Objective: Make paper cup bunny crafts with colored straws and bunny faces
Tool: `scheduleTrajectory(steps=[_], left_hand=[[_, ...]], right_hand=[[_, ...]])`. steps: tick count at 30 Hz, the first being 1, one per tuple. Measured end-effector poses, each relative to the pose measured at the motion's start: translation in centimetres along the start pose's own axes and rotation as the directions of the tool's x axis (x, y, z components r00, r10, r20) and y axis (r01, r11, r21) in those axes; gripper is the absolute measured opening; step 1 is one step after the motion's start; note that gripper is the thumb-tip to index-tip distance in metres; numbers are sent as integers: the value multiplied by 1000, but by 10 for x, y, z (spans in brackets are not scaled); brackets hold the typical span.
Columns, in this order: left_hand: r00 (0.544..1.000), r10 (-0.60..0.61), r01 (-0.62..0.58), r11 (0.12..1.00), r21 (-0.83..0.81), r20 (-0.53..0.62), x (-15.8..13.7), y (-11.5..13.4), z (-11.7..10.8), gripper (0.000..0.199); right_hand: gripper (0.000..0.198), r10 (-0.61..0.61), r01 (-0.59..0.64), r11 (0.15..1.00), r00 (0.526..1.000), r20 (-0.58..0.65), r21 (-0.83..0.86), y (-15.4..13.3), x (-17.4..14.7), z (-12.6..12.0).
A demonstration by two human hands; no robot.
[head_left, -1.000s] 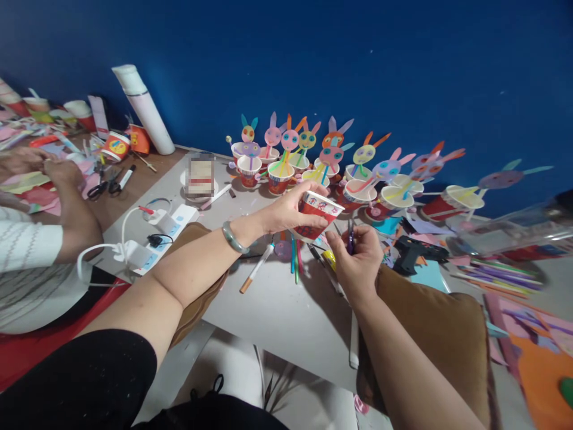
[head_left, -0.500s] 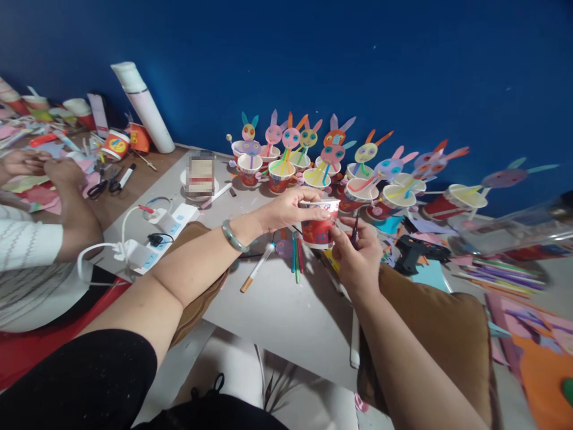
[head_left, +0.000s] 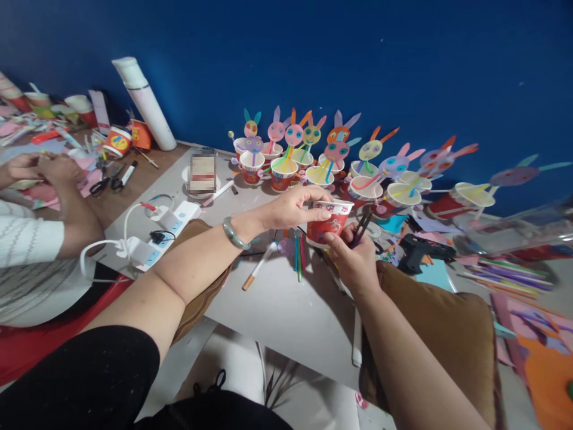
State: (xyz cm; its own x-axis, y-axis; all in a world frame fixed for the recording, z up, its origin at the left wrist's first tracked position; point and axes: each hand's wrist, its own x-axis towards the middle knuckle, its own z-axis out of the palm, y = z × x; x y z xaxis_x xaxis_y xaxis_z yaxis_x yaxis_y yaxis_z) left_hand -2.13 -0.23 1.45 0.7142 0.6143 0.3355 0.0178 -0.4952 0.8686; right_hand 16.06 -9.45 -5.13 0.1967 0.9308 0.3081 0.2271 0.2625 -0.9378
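My left hand [head_left: 301, 209] grips a red paper cup [head_left: 326, 226] by its white rim, with the thumb on the outer wall. Printed patterns show on the cup, which is raised over the table. On the cup's right side, my right hand [head_left: 358, 257] is closed around a pair of dark scissors [head_left: 360, 229], blades pointing up. Its thumb rests against the lower part of the cup. Just below the cup lie several coloured sticks [head_left: 299, 257] and a purple paper disc [head_left: 286, 246]. Behind it stand several paper cups [head_left: 285, 173] with rabbit-faced paper figures [head_left: 294, 135].
A black glue gun [head_left: 421, 252] lies to the right, near a brown cushion [head_left: 439, 334]. At left are a power strip [head_left: 176, 230] with white plugs, and another person's hands [head_left: 58, 170] over paper scraps. A brown-ended pen [head_left: 259, 266] lies in front.
The cup has turned, showing a different side of its print, and sits slightly further right in view. The scissors in my right hand have tilted, and their two blades now show apart.
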Motion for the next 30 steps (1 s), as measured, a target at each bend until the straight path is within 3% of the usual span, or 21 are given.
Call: scheduleTrajectory(steps=[5, 13, 17, 30], left_hand=[[1000, -25, 25, 999, 35, 11, 0, 0, 1, 15], [999, -7, 10, 997, 79, -42, -1, -1, 3, 15], [998, -3, 12, 989, 148, -60, -1, -2, 3, 13], [992, -93, 79, 984, 158, 88, -1, 2, 0, 19]], right_hand=[[63, 80, -79, 996, 996, -31, 38, -1, -2, 1], [54, 47, -51, 995, 998, -49, -91, -9, -3, 3], [50, 67, -70, 994, 997, -49, -79, -5, -3, 3], [43, 57, -61, 996, 997, -51, -71, -1, -3, 7]])
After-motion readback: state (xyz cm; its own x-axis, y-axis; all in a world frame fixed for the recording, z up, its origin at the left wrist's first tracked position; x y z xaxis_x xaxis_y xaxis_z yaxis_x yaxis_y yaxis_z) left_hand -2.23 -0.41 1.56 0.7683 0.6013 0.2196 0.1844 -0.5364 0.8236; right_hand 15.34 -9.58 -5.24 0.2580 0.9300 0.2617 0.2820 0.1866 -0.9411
